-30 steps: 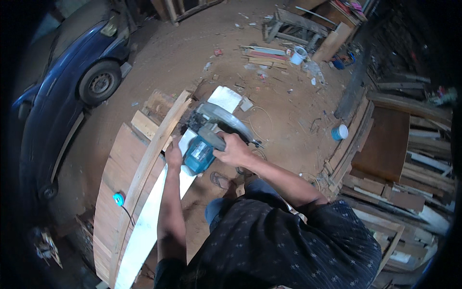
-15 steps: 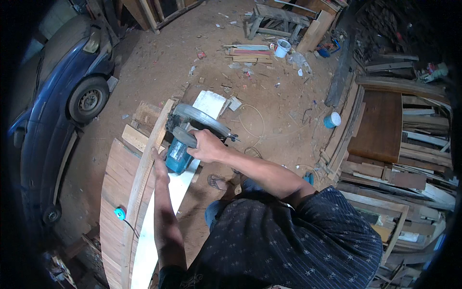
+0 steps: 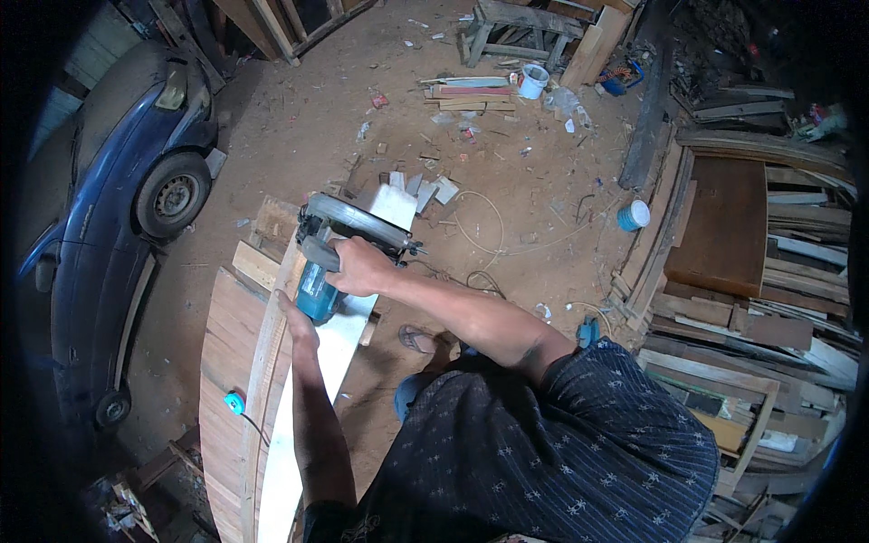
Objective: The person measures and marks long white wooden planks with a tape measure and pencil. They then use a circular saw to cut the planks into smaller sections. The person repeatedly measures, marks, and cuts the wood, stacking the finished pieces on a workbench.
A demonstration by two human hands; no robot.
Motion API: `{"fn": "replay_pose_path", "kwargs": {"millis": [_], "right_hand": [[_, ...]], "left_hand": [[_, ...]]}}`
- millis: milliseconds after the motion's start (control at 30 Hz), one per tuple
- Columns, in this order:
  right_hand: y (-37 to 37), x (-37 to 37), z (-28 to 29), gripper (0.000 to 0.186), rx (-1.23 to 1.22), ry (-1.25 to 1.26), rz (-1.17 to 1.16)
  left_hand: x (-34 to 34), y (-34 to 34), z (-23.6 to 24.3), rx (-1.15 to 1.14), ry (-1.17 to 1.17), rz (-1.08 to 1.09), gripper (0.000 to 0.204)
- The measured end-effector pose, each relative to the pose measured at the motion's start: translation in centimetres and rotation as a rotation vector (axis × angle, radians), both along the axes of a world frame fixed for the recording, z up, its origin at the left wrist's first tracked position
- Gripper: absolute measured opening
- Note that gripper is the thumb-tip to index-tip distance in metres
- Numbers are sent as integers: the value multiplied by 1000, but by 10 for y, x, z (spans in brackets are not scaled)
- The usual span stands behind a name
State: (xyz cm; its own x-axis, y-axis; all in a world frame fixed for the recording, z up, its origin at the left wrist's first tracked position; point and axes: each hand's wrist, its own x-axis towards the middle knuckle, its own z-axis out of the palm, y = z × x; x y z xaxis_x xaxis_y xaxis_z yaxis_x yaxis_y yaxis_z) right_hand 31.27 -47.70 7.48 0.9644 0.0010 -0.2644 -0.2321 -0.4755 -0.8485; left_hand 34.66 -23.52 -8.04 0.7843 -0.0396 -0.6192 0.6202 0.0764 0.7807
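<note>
My right hand [image 3: 360, 268] is wrapped around the rear handle of a teal and black circular saw [image 3: 317, 294]. The saw sits over the far end of a long white-faced board [image 3: 312, 385], its round metal guard pointing away from me. My left hand [image 3: 298, 328] is close beside the motor, on a narrow wooden batten [image 3: 262, 389] that runs along the board. One digit shows along the batten; the saw and the hand itself hide the other fingers, so its grip is unclear. The blade's cutting edge is out of sight.
Wide wooden panel [image 3: 222, 353] lies left of the batten, with a turquoise tape measure [image 3: 234, 403] on it. Offcuts [image 3: 425, 192] and a thin cable [image 3: 501, 226] lie on the dirt floor. A blue car [image 3: 109, 217] stands left; timber [image 3: 806, 290] is stacked right.
The saw and my right hand have shifted left, so the saw now covers the batten's far end. My left hand stays beside the motor, slightly lower. The whole view has shifted a little.
</note>
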Motion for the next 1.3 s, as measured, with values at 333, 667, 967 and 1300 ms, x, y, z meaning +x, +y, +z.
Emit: {"fn": "replay_pose_path", "kwargs": {"millis": [333,667,967,1300], "right_hand": [[-4,5,-20,56,157,-132,25],[-130,-21,57,57,20,-25,203],[-142,129,98,65,-616,-109,681],[75,249,21,25,-1199,-805,1581]], "left_hand": [[-30,15,-41,447,-589,-45,70],[-154,71,6,1429,-481,-151,56],[-220,45,1,1417,-304,110,54],[-241,14,29,1338,-169,205,53]]}}
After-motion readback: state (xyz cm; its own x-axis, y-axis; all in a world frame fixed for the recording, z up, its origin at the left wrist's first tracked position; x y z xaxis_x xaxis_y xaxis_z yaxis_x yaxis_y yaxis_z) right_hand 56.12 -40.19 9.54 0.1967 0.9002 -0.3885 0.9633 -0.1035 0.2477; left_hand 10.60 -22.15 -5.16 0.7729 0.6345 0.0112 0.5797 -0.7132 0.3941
